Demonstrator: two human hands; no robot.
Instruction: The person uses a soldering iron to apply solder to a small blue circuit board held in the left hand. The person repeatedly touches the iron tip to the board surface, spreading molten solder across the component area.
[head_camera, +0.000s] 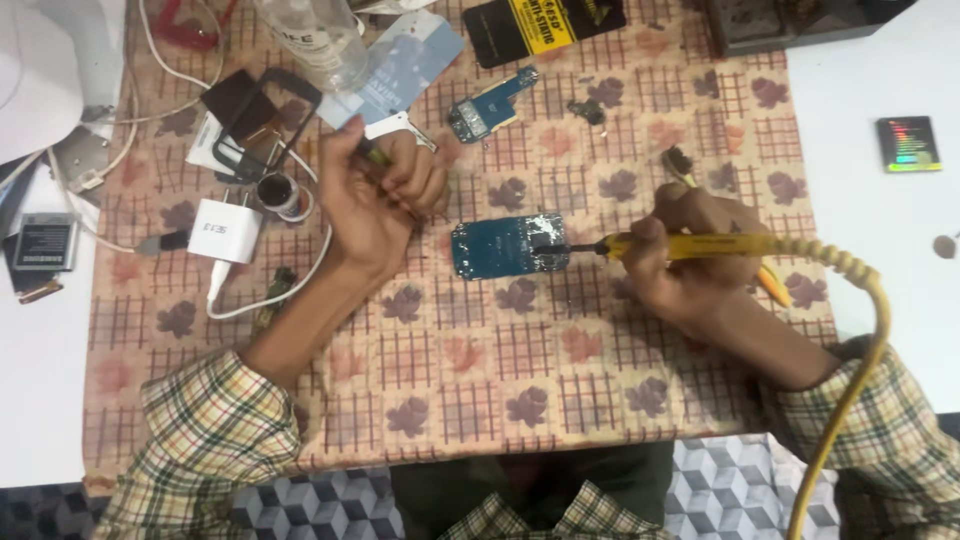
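A blue circuit board lies flat on the patterned cloth in the middle of the view. My right hand grips a yellow soldering iron, and its dark tip rests on the board's right end. The iron's yellow coiled cord runs down past my right sleeve. My left hand is closed around a thin dark-handled tool just left of the board, not touching it.
A second small blue board lies further back. A white charger plug with cable, a small round tin, a clear bottle, cards and a phone battery crowd the left and back. A small dark square sits at right.
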